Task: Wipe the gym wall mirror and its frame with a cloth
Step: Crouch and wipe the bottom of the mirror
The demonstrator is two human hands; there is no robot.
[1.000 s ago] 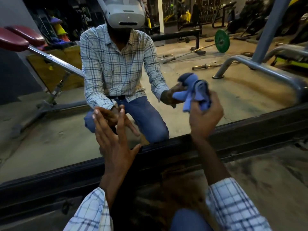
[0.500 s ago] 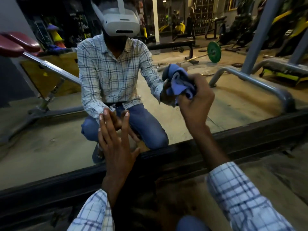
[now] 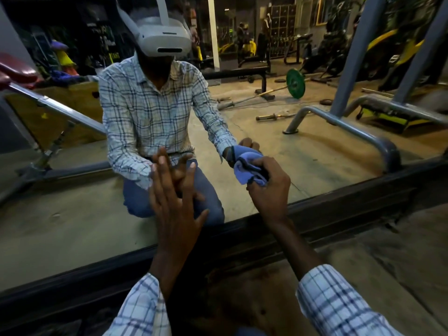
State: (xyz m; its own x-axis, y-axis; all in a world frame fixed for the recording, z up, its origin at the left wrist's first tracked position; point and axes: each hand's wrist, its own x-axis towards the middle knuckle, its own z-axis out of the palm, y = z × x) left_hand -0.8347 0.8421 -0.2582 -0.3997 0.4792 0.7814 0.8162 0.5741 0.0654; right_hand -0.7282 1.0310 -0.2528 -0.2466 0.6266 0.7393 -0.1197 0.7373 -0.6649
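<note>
The wall mirror [image 3: 72,214] fills the upper view, and its dark frame [image 3: 339,214] runs diagonally along the bottom edge above the floor. My left hand [image 3: 174,204] presses flat against the glass, fingers straight and spread. My right hand [image 3: 269,190] grips a bunched blue cloth [image 3: 249,166] and holds it against the glass just above the frame. The mirror shows a crouching person's reflection in a checked shirt and a white headset.
Reflected in the glass are a grey machine tube [image 3: 339,122], a green weight plate on a barbell [image 3: 295,83], a bench with red pads [image 3: 17,71] and a wooden box [image 3: 72,105]. Dusty concrete floor [image 3: 388,251] lies below the frame.
My right hand has brought the cloth down the glass and slightly left, from chest height to just above the frame. My left hand stays pressed on the mirror.
</note>
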